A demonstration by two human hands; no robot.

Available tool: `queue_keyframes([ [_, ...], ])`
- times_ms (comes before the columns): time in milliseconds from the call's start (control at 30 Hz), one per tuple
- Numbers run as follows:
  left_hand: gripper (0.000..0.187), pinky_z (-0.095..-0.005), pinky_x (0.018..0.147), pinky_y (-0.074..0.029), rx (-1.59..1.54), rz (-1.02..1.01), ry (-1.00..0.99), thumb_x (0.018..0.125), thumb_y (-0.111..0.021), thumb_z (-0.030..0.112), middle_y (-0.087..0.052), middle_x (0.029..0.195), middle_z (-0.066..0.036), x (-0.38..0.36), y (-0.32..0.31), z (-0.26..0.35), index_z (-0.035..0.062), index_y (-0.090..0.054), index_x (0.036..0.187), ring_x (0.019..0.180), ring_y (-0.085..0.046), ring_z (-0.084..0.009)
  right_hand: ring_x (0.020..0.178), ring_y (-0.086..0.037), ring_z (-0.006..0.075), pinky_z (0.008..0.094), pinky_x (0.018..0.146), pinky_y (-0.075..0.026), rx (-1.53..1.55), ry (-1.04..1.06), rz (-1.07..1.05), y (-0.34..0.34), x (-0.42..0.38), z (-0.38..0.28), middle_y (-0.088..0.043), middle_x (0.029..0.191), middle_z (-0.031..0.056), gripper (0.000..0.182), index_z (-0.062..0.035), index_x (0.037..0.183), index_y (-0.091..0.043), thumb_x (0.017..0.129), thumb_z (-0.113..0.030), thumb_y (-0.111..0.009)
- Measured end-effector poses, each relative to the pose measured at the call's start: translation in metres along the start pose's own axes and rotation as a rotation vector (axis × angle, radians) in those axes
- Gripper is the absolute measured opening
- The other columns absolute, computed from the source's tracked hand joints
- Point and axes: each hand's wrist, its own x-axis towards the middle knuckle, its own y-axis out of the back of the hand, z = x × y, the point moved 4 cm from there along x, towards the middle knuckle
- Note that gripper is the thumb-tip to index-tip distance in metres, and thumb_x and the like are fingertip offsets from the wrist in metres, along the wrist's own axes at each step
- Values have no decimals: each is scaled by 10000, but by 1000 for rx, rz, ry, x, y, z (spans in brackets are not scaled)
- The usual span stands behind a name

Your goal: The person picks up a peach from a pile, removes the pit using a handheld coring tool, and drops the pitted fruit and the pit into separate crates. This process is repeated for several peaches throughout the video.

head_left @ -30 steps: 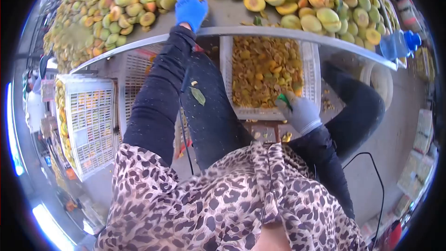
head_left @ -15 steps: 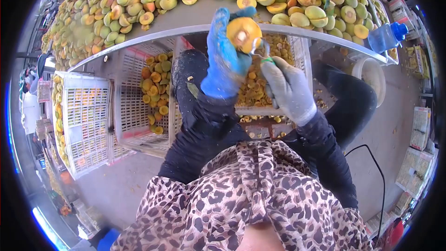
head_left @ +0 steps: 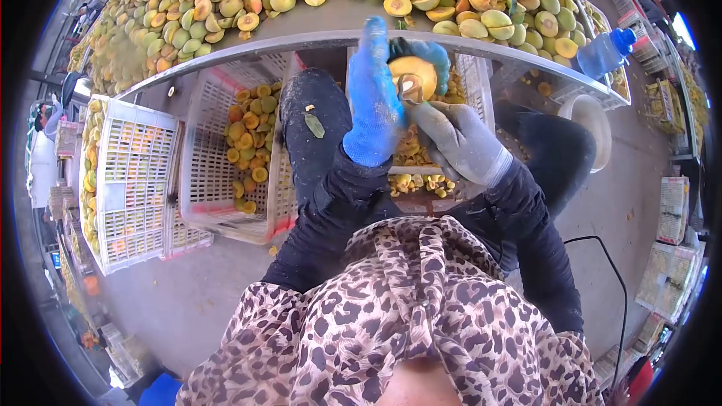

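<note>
My left hand (head_left: pixel 373 116), in a blue glove, grips a yellow-fleshed peach half (head_left: pixel 426 74) with its cut face and pit turned toward me. My right hand (head_left: pixel 468 141), in a grey glove, is closed around a small pitting tool (head_left: pixel 413 95); its curved metal end rests against the peach by the pit. The tool's handle is mostly hidden by my fingers. Both hands are above a crate (head_left: pixel 485 98) between my knees, which contains yellow fruit scraps (head_left: pixel 408 149).
A metal-edged table (head_left: pixel 316 39) across the front is heaped with halved peaches (head_left: pixel 218 0). To the left stand a crate (head_left: pixel 203 180) of peach halves and another white crate (head_left: pixel 135 180). At right are a blue bottle (head_left: pixel 605 54), a white bucket (head_left: pixel 594 124) and a black cable (head_left: pixel 620 278).
My left hand has turned the peach half, tilting its cut face toward the tool. The tool's metal end now sits at the pit. The whole view has shifted slightly.
</note>
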Motion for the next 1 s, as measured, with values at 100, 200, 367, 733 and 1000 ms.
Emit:
queue_keyframes([
  [100,577,-378,597,-545,-36,-62,-4,958,-374,513,-643,765,-167,-8,-9,3,-5,-596,836,637,-632,-279,454,-457,95,256,442,-371,-96,53,-21,1,-4,2,-490,557,17,504,28,871,-607,966,-438,-440],
  [200,490,-358,629,-533,8,-131,-56,963,-410,441,-638,813,-157,-6,-4,-6,-10,-589,891,690,-630,-253,414,-452,93,226,400,-346,188,-121,-212,0,-12,8,-479,547,7,537,-4,793,-590,960,-484,-415],
  [367,564,-383,600,-523,77,-381,-86,974,-375,439,-635,739,-166,-9,-23,7,-22,-618,758,617,-614,-272,349,-363,61,192,336,-303,694,-235,-445,-5,-20,21,-372,490,-45,508,-51,761,-521,968,-493,-381],
  [733,218,-437,761,-549,-645,61,211,928,-480,188,-616,917,-127,17,32,-41,-7,-562,978,837,-625,-279,383,-493,185,353,412,-419,-350,535,458,32,21,63,-523,528,111,394,-37,793,-553,941,-397,-494],
  [1000,252,-335,841,-509,224,-79,-185,941,-536,284,-579,1063,-41,-5,39,-57,107,-533,1120,964,-595,-179,530,-621,307,411,475,-477,-1105,481,581,27,32,18,-606,578,121,295,-88,825,-521,908,-371,-531],
])
